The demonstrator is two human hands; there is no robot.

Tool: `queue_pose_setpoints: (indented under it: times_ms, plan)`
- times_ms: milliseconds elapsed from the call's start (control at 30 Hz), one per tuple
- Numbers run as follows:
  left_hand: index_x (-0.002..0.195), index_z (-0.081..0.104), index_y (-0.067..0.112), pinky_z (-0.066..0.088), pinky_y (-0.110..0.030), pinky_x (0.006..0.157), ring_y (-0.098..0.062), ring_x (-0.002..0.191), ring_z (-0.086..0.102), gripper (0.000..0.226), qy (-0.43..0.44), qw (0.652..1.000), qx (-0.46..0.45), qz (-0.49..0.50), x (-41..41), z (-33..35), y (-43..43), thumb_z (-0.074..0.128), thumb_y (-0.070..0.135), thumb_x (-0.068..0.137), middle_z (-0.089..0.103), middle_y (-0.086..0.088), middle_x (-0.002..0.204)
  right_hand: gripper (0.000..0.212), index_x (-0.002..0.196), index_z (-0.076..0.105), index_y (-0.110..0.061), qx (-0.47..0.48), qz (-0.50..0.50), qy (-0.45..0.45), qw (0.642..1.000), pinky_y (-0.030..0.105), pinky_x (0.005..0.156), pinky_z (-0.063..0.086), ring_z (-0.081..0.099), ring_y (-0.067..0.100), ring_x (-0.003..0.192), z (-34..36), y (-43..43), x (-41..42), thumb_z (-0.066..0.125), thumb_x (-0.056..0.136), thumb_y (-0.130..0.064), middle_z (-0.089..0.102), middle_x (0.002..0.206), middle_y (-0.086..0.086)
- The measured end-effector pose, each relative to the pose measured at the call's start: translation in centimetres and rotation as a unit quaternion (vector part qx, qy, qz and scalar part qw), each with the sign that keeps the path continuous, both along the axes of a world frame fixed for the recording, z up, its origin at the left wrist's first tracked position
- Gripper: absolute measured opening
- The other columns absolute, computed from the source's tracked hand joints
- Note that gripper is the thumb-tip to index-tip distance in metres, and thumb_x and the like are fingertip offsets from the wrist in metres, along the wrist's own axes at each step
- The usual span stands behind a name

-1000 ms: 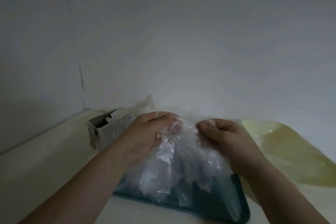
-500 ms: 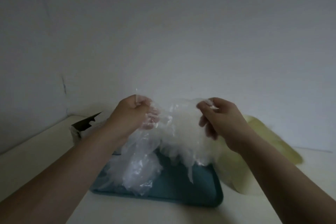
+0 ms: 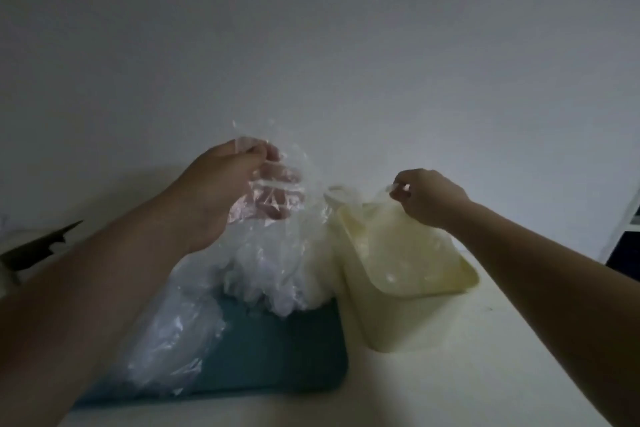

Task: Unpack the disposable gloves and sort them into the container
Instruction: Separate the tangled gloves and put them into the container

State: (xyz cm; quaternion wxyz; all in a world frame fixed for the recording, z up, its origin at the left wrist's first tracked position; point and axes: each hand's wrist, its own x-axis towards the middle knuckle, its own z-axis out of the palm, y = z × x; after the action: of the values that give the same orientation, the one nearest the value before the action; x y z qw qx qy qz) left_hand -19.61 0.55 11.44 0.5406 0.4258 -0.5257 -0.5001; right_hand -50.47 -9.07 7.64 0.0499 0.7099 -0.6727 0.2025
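White table (image 3: 450, 392) fills the bottom of the view. Closest on it lies a flat blue-green tray (image 3: 277, 357). A big bunch of clear plastic gloves (image 3: 263, 263) hangs down onto the left and back part of the tray. Its lower end rests there in a shiny heap. Just right of the tray stands a pale yellow container (image 3: 398, 326) with its open top facing up. It is touching the tray's edge or almost touching it. Something thin and see-through seems to lie inside it, but it is too blurry to be sure.

Above the tray, the left hand (image 3: 218, 194) holds up the bunch. Its thumb and fingers are curled and pinch the plastic at the top, and some fingers show pink through it. Over the back of the container, the right hand (image 3: 429, 199) pinches one thin glove (image 3: 346, 194) between thumb and fingertips. That glove stretches from the hand across to the bunch. Far to the left, a dark torn box flap (image 3: 41, 246) pokes in. Behind everything is a plain grey-white wall (image 3: 346, 45).
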Motion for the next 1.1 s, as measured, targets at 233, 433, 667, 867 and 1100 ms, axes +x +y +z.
queue_pose_setpoints:
  times_ms: [233,433,667,867,1100]
  plan:
    - [0.108,0.057,0.016,0.063,-0.041,0.073,-0.035,0.100,0.077,0.016,0.061,0.982,0.003,-0.176,-2.7,2.6,-0.3,0.042,0.020,0.111,0.075,-0.017,0.122,0.033,0.132,0.063,-0.026,0.132,0.052,0.154,0.978,0.034,0.089,0.050,0.064,0.026,0.114,-3.6,-1.8,2.4,0.059,0.101,-0.037,0.065,0.129,0.003]
    - [0.109,0.062,0.010,0.063,-0.036,0.052,-0.023,0.065,0.075,0.016,-0.046,0.987,0.097,-0.121,-9.3,0.0,-4.9,0.059,-0.004,0.101,0.076,-0.012,0.087,0.055,0.082,0.075,-0.053,0.111,0.199,-0.235,0.945,0.013,0.072,0.055,0.068,-0.010,0.076,0.1,-1.4,-2.0,0.052,0.106,-0.009,0.077,0.093,-0.018]
    - [0.086,0.057,-0.001,0.057,-0.032,0.045,-0.019,0.041,0.064,0.020,-0.169,0.971,0.149,-0.074,-15.6,-3.9,-9.5,0.054,-0.019,0.095,0.065,-0.014,0.054,0.026,0.126,0.068,-0.021,0.024,0.078,-0.356,0.931,0.041,0.108,0.050,0.063,0.020,0.119,3.4,1.8,-5.3,0.057,0.103,-0.019,0.069,0.125,0.000]
    - [0.123,0.064,0.005,0.049,-0.031,0.083,-0.033,0.108,0.067,0.032,-0.216,0.974,0.066,0.030,-16.7,-5.6,-10.5,0.056,-0.003,0.093,0.063,-0.013,0.115,0.059,0.157,0.038,-0.026,0.338,0.107,-0.045,0.934,0.042,0.116,0.042,0.050,0.025,0.139,0.8,5.2,0.4,0.055,0.104,-0.043,0.047,0.157,0.001]
    - [0.141,0.057,0.019,0.044,-0.019,0.078,-0.015,0.118,0.057,0.046,-0.222,0.970,-0.020,0.092,-11.0,-5.0,-7.3,0.060,0.006,0.097,0.059,0.002,0.136,0.073,0.163,0.023,-0.032,0.383,0.100,0.172,0.902,0.043,0.118,0.033,0.037,0.028,0.149,-4.4,2.4,4.1,0.053,0.101,-0.055,0.032,0.167,0.002]
